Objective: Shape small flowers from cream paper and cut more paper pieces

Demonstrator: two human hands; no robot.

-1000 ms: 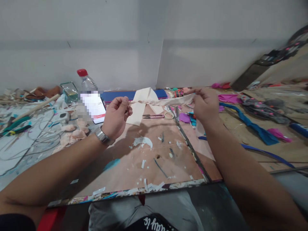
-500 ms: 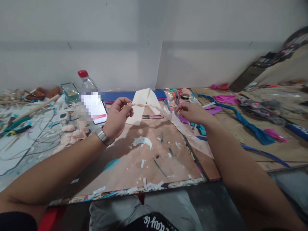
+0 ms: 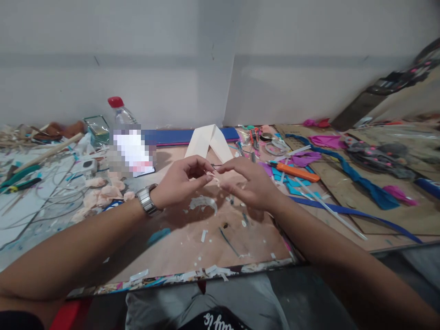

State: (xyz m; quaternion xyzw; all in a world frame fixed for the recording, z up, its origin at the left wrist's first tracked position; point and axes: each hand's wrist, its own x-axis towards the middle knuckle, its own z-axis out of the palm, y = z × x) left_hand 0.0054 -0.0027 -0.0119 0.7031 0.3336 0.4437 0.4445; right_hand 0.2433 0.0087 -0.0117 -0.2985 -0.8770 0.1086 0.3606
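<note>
My left hand and my right hand meet over the middle of the table, fingertips almost touching. Between them is a small crumpled bit of pale peach paper strip, mostly hidden by the fingers. My left thumb and forefinger pinch it, and the curved fingers of my right hand close on its other side. Just beyond the hands, a folded cream paper band stands in an upside-down V. A small dark tool lies behind the fingertips, largely covered.
Left are a phone, a red-capped bottle, crumpled peach pieces and green-handled pliers. Right lie an orange cutter, a blue strip and a twisted teal strip. Paper scraps line the table's front edge.
My hands, apart before with a twisted pale strip stretched between them, have come together. The strip's long loose end no longer shows beside my right arm. The orange cutter is now uncovered.
</note>
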